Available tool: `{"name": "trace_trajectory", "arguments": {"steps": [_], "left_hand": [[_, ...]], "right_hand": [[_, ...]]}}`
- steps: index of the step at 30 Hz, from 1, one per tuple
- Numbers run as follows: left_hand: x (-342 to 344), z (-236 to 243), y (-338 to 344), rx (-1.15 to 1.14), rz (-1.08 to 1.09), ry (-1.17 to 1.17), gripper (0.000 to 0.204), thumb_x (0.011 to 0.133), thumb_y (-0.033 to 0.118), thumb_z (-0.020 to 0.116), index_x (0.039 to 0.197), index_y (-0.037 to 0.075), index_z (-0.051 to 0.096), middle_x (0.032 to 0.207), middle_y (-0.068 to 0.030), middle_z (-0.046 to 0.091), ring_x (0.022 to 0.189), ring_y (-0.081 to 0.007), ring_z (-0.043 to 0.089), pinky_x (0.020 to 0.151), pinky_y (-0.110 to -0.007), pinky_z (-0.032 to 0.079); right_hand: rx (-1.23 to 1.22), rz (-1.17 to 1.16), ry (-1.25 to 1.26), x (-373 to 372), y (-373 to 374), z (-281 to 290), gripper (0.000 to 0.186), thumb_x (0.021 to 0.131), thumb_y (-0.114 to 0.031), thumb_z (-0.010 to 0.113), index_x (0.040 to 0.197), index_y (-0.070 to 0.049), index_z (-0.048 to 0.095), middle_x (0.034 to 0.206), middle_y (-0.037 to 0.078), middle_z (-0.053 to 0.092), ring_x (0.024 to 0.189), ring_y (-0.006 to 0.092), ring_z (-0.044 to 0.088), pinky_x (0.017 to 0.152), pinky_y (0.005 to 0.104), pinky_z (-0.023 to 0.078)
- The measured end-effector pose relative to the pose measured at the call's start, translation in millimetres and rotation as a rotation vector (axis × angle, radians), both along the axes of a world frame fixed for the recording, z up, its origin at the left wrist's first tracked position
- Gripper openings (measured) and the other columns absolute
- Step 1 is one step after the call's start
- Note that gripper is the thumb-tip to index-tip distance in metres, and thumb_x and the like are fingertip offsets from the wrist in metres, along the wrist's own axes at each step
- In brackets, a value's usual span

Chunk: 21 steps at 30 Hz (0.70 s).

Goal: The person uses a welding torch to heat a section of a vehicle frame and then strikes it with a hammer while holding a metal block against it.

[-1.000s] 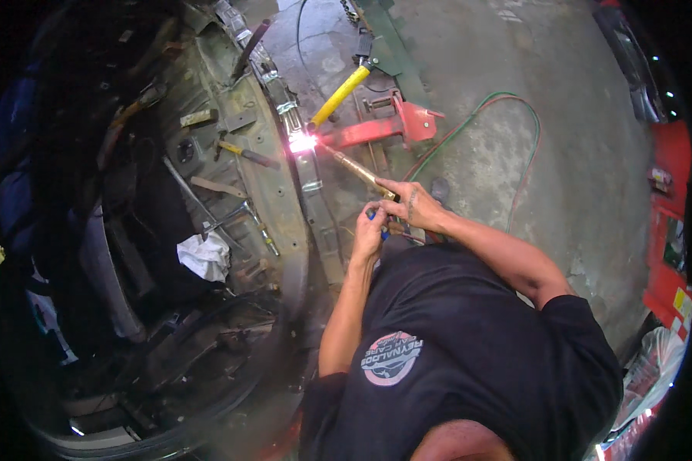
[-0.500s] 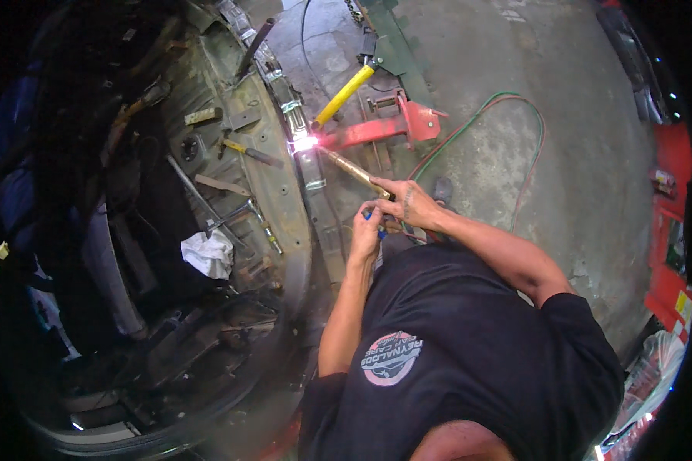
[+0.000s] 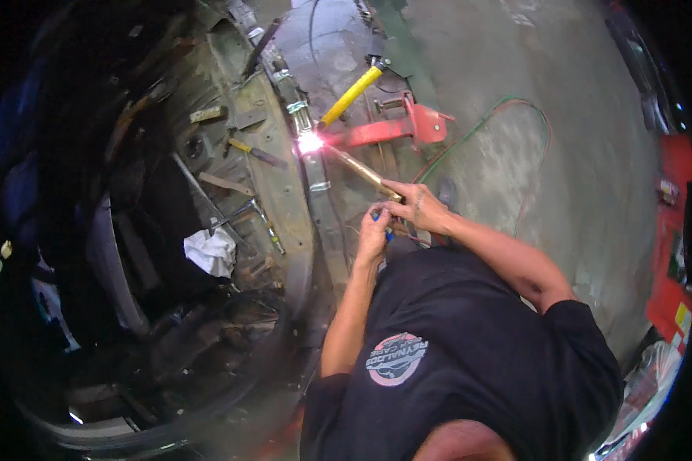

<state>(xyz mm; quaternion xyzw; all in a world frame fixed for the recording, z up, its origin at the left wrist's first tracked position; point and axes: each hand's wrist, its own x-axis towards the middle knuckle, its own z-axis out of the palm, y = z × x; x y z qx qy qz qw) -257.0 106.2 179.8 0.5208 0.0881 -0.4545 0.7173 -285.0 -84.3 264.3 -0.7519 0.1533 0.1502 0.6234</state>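
My right hand grips the rear of a brass torch, whose tip reaches a bright pink-white glow on the metal rail of a car body. Just below and left of it, my left hand is closed on a blue valve knob at the torch's base. A red steel arm runs from beside the glow to a bracket. A yellow hydraulic cylinder slants up and right from the same spot. Green and red hoses loop over the concrete floor.
Inside the car body lie a yellow-handled hammer, a white rag, a long steel bar, a ratchet and wood blocks. Red equipment and clear plastic sheeting line the right edge.
The whole view has shifted slightly, with the scene sitting a little to the right and blurrier at the edges. My hands and torch keep the same position at the glow.
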Motion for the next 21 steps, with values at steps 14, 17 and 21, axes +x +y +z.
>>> {"name": "trace_trajectory", "arguments": {"steps": [14,17,21], "left_hand": [[21.1,74.5,-22.6,0.417,0.489,-0.393,0.011,0.100,0.011,0.069,0.107,0.003,0.063,0.086,0.0007,0.060,0.073,-0.0072,0.054,0.064,-0.026,0.046],[63.1,57.9,15.4,0.486,0.596,-0.502,0.010,0.103,0.011,0.065,0.106,0.002,0.063,0.088,0.0006,0.059,0.075,-0.0068,0.050,0.064,-0.026,0.043],[143.4,34.1,88.6,0.657,0.571,-0.619,0.015,0.103,0.013,0.065,0.111,0.001,0.063,0.099,-0.0041,0.065,0.086,-0.0130,0.057,0.075,-0.030,0.049]], "right_hand": [[0.040,0.226,-0.411,72.0,12.1,-16.6,0.048,0.094,-0.020,0.065,0.139,-0.001,0.062,0.120,0.022,0.071,0.101,0.0285,0.072,0.088,0.0392,0.055],[0.044,0.304,-0.479,128.6,55.0,-16.5,0.040,0.095,-0.021,0.066,0.130,-0.002,0.066,0.113,0.022,0.071,0.102,0.0327,0.071,0.087,0.0417,0.055],[-0.100,0.236,-0.612,192.5,126.5,-35.9,0.043,0.092,-0.027,0.069,0.129,-0.004,0.065,0.099,0.024,0.066,0.092,0.0428,0.067,0.082,0.0491,0.054]]}}
